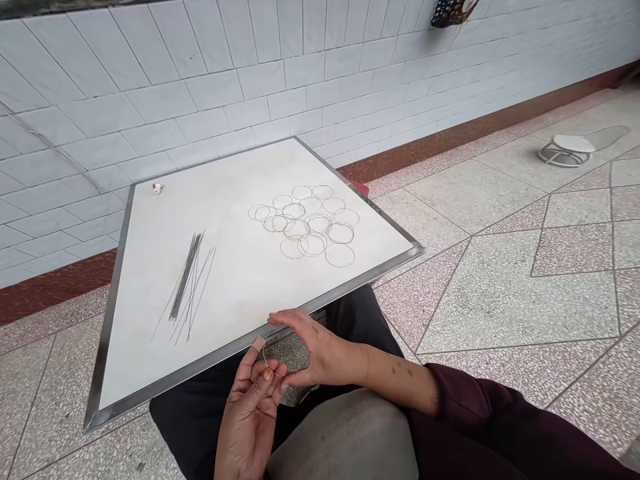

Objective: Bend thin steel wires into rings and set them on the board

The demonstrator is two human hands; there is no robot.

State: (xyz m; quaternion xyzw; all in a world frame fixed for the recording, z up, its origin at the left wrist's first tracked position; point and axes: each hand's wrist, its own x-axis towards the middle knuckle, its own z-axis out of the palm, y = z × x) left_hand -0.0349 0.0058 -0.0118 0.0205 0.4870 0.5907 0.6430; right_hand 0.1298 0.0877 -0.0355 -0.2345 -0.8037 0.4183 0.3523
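Observation:
My left hand (253, 403) is closed, pinching a thin curved wire (265, 350) between thumb and fingers just below the table's front edge. A strip of tan tape wraps the tip of one left finger. Close beside it, my right hand (327, 353) has thumb and fingers spread in a C shape around the far side of the wire. Its thumb tip comes up against the left fingers; whether it touches the wire, I cannot tell. On the white table (240, 180) lie several overlapping wire rings (318, 223) and a bundle of straight wires (186, 277).
A small white and red object (158, 189) sits at the table's back left corner. Metal trim (350, 285) edges the tabletop. A white tiled wall (215, 100) stands behind. On the floor at right is a low round stool (567, 150); a patterned bag (450, 12) hangs above.

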